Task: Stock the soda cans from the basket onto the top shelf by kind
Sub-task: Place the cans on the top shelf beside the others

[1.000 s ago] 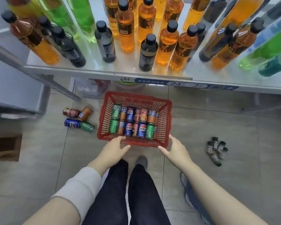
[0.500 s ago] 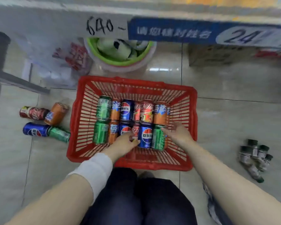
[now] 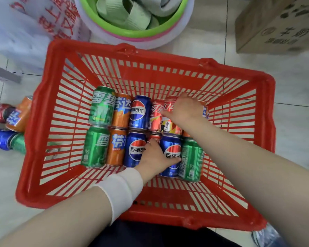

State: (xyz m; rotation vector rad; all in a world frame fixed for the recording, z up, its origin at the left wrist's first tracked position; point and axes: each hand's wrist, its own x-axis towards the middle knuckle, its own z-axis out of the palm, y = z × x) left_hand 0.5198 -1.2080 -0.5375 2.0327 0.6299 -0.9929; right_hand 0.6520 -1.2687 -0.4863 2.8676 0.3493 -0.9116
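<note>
Down in the red basket (image 3: 150, 56), both hands reach among tightly packed soda cans (image 3: 101, 106), left hand (image 3: 155, 157) on a near-row red can (image 3: 154, 137), right hand (image 3: 184, 109) over a far-row red can (image 3: 169, 104), grip unclear on either, so a half-caught can could slip or drag neighbours askew

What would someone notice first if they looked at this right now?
A bright red basket sits mid-view on the tiled floor, with soda cans lying in two rows inside it. Both hands reach in: the left hand at the near row, the right hand at the far row.
</note>
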